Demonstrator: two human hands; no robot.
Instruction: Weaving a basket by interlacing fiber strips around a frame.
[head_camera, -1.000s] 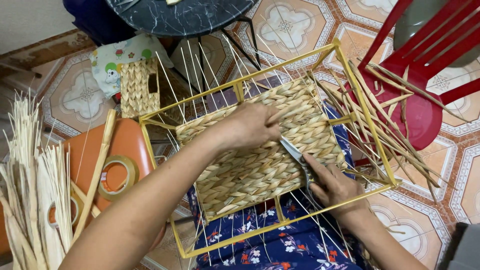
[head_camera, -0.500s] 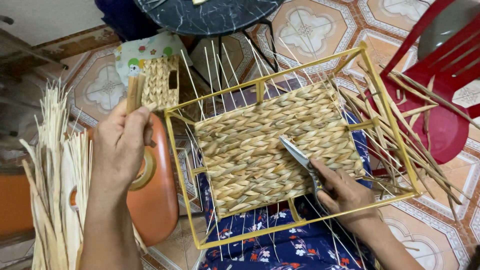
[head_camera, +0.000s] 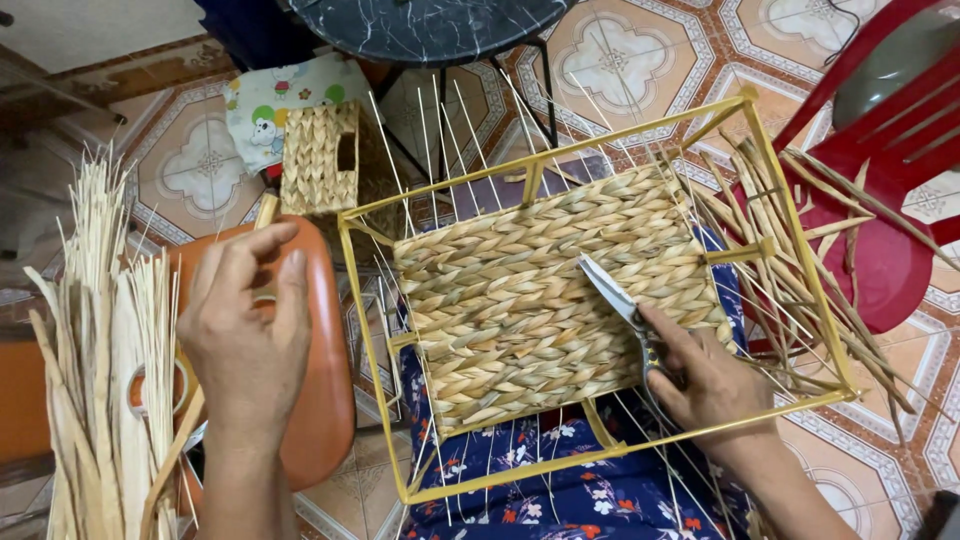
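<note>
1. Two bare hands at work over a lap in blue floral cloth (head_camera: 600, 505), seen from the head camera.
2. Right hand (head_camera: 710, 385) at near right, fingers clamped around the handles of a pair of scissors (head_camera: 612, 290); blades together, tip pointing far-left and lying on the woven panel (head_camera: 520, 310).
3. Left hand (head_camera: 245, 335) at near left, fingers spread apart and gripping nothing, hovering above an orange plastic stool (head_camera: 325, 400), just beside a bundle of pale straw strips (head_camera: 100, 360) standing at far left.
4. Woven panel of braided natural fibre stretched inside a yellow metal wire frame (head_camera: 800, 260), resting on the lap in the middle of the scene; thin upright spokes fanning out beyond its far and near edges.
5. Loose dried fibre stalks (head_camera: 790, 260) piled against the right side of the frame, reaching toward a red plastic chair (head_camera: 890, 170).
6. Small woven basket (head_camera: 320, 160) on the floor beyond the frame's far-left corner, touching a printed cloth (head_camera: 270, 100).
7. Dark marble-patterned round table (head_camera: 430, 25) at the far edge, above patterned floor tiles (head_camera: 620, 50).
</note>
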